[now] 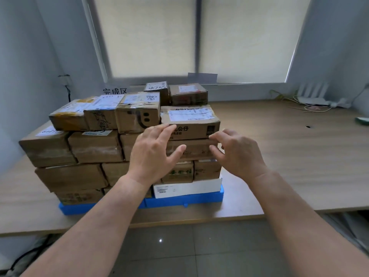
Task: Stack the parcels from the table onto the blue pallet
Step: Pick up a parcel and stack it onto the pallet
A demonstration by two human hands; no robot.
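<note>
The parcels (95,144) stand stacked in about 4 layers on the blue pallet (185,200), which lies on the wooden table (289,156) towards 8 o'clock from the middle of the view; at the stack's 3 o'clock end a flat parcel (191,116) with a white label lies on top, its printed front face turned to the person; the left hand (153,152) reaches in from 7 o'clock with fingers spread and nearly straight, the fingertips touching the 9 o'clock part of that front face and the thumb lying against the brown parcel (197,149) beneath; it grips nothing; the right hand (239,154) comes in from 5 o'clock with fingers loosely bent, the tips at the flat parcel's 4 o'clock corner; whether they touch the cardboard I cannot tell, and they close round nothing; just beside the flat parcel at 9 o'clock sits a smiling-face parcel (137,114); behind it at 12 o'clock 2 back parcels (187,93) stand side by side; a white box (187,187) lies in the bottom layer at the pallet's 5 o'clock corner; a white router (313,96) with loose cables stands on the table at 2 o'clock, well apart from the stack; pale window blinds (149,37) fill the wall at 12 o'clock; grey floor tiles (179,252) show at 6 o'clock
</note>
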